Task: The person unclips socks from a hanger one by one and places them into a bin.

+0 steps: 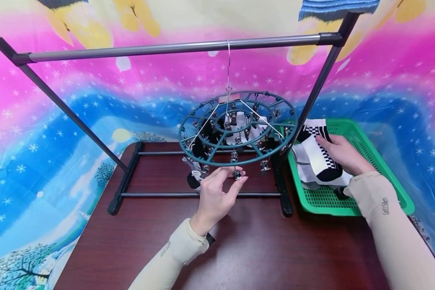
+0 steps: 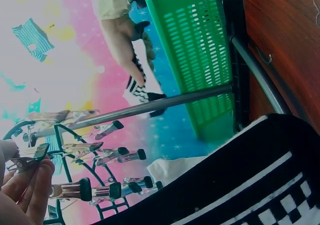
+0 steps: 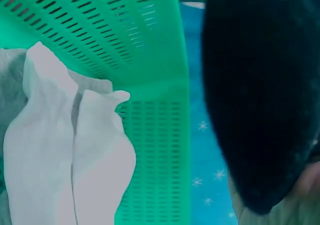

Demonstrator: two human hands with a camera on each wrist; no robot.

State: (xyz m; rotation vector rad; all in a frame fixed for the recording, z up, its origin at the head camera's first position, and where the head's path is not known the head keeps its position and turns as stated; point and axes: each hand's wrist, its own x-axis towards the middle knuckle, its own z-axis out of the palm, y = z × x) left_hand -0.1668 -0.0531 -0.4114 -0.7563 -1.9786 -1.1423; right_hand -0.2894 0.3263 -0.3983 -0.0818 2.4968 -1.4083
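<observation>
A round green clip hanger (image 1: 193, 160) hangs by its hook from a metal rail. At its near edge my left hand (image 1: 214, 195) pinches a metal clip (image 1: 237, 175) between thumb and fingers. My right hand (image 1: 346, 153) grips a white and black checkered sock (image 1: 316, 155) above the green basket (image 1: 378, 161). In the right wrist view a black part of the sock (image 3: 260, 85) fills the right side, mostly hiding that hand. Several socks hang from the clips, and a black striped sock (image 2: 255, 160) looms close in the left wrist view.
White and grey socks (image 3: 40, 150) lie in the basket, which stands right of the black rack (image 1: 315, 90). The rack's feet and lower bars rest on the dark red table (image 1: 257, 245). A patterned cloth (image 1: 72, 108) hangs behind.
</observation>
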